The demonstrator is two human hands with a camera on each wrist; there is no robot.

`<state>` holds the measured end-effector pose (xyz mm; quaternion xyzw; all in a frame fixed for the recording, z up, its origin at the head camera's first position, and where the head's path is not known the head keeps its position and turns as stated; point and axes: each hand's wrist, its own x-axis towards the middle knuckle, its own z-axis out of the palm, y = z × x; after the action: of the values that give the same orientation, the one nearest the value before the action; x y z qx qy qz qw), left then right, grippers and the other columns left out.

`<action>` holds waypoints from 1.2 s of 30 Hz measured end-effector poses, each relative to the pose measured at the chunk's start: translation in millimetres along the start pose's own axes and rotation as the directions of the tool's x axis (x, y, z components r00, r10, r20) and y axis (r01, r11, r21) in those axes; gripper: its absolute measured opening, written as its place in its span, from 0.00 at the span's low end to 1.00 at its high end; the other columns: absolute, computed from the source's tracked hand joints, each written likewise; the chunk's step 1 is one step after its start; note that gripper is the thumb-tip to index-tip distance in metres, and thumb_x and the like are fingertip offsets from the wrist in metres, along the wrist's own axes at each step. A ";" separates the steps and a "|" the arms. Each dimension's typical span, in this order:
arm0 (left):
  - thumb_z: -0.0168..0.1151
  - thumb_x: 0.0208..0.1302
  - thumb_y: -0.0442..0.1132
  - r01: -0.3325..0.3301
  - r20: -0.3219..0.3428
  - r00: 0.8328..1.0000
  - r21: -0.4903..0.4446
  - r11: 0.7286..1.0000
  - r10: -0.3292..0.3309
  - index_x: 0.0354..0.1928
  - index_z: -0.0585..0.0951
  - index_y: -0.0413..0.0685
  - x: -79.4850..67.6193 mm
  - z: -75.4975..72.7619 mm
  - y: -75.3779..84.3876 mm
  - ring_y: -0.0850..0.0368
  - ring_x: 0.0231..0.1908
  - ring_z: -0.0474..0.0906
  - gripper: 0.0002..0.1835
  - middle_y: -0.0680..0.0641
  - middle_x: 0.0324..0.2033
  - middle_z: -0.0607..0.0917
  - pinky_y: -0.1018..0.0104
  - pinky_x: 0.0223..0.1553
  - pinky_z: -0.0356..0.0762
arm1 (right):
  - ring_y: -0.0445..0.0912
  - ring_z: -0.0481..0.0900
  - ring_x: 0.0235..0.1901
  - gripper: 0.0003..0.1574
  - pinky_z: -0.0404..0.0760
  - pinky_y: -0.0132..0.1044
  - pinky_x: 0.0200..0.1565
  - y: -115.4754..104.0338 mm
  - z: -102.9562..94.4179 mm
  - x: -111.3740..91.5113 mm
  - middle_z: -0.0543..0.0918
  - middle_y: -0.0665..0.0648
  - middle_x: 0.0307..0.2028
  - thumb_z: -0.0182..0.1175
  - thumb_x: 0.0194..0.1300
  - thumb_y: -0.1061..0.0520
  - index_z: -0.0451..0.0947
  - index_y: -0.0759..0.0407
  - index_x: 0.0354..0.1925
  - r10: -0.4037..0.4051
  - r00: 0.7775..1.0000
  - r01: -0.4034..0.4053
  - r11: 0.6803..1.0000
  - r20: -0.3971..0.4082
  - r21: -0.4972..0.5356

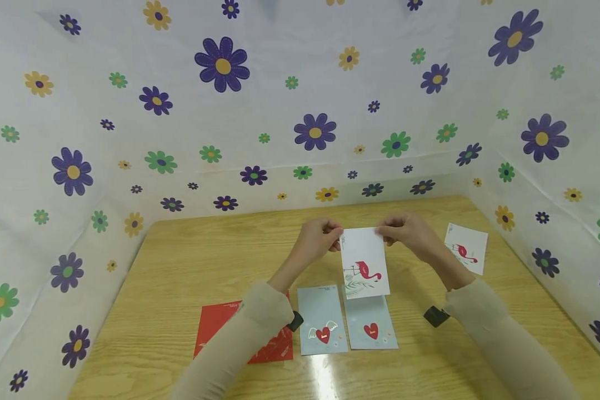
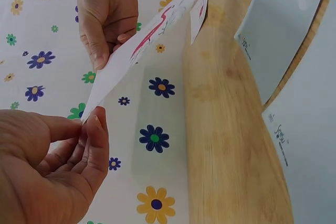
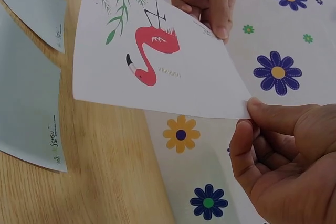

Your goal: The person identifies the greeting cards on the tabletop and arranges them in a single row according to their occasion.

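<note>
Both hands hold up a white card with a red flamingo and green leaves (image 1: 365, 258) above the table. My left hand (image 1: 318, 238) pinches its upper left corner between thumb and fingers. At the upper right corner, my right hand (image 1: 411, 236) pinches it the same way. In the right wrist view the flamingo card (image 3: 157, 61) bends slightly between the two hands. Below it on the table lies a pale blue card with a red heart (image 1: 371, 330), its top partly hidden by the held card. Beside that lies another pale blue card with a winged heart (image 1: 322, 319).
A second flamingo card (image 1: 467, 248) lies at the right of the wooden table (image 1: 205, 255). Red cards or sheets (image 1: 215, 325) lie at the left, partly covered by the left sleeve. A flower-printed white cloth (image 1: 270, 111) surrounds the table's back and sides.
</note>
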<state>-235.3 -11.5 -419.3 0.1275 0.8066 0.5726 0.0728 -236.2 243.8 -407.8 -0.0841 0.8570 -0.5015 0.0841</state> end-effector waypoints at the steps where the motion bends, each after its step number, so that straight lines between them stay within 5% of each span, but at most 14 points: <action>1: 0.61 0.75 0.34 0.002 0.005 1.000 -0.004 1.000 -0.002 0.45 0.84 0.35 -0.6 2.3 0.1 0.49 0.28 0.86 0.08 0.46 0.28 0.85 0.66 0.31 0.86 | 0.49 0.78 0.35 0.16 0.81 0.34 0.42 1.7 -1.3 -2.1 0.82 0.56 0.32 0.64 0.73 0.56 0.83 0.70 0.48 0.007 1.000 -0.007 1.000 0.004 0.007; 5: 0.61 0.75 0.33 0.006 0.018 1.000 -0.007 1.000 -0.006 0.44 0.84 0.35 -3.9 11.6 2.0 0.47 0.29 0.86 0.07 0.47 0.28 0.85 0.68 0.30 0.85 | 0.49 0.78 0.35 0.17 0.81 0.34 0.42 6.8 -7.4 -10.1 0.82 0.57 0.32 0.65 0.73 0.56 0.83 0.72 0.49 0.013 1.000 -0.013 1.000 0.021 0.002; 12: 0.62 0.74 0.33 -0.004 0.035 0.999 -0.011 1.000 0.004 0.43 0.84 0.35 -8.8 29.2 3.3 0.59 0.24 0.82 0.07 0.47 0.27 0.84 0.69 0.30 0.85 | 0.49 0.77 0.35 0.18 0.82 0.37 0.43 17.4 -20.2 -23.1 0.81 0.58 0.35 0.64 0.74 0.57 0.82 0.73 0.51 0.022 0.997 -0.022 1.000 0.071 0.001; 22: 0.62 0.74 0.32 -0.016 0.078 0.997 -0.037 0.999 0.019 0.43 0.84 0.33 -12.6 58.7 4.6 0.58 0.22 0.83 0.06 0.48 0.25 0.84 0.71 0.29 0.84 | 0.47 0.78 0.36 0.20 0.82 0.36 0.43 35.6 -36.0 -39.9 0.81 0.56 0.35 0.61 0.76 0.56 0.81 0.74 0.52 0.080 0.991 -0.077 0.997 0.107 -0.031; 36: 0.63 0.73 0.31 0.028 0.112 0.993 -0.051 0.998 -0.022 0.40 0.84 0.37 -17.7 101.6 3.0 0.60 0.21 0.82 0.04 0.51 0.22 0.82 0.53 0.36 0.88 | 0.44 0.77 0.34 0.21 0.82 0.34 0.41 63.9 -52.7 -66.0 0.80 0.55 0.36 0.59 0.77 0.58 0.77 0.79 0.53 0.170 0.973 -0.186 0.978 0.156 0.095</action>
<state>-191.2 76.2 -450.9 0.1471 0.7874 0.5848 0.1283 -187.9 334.2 -434.3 -0.0390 0.8239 -0.5301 0.1963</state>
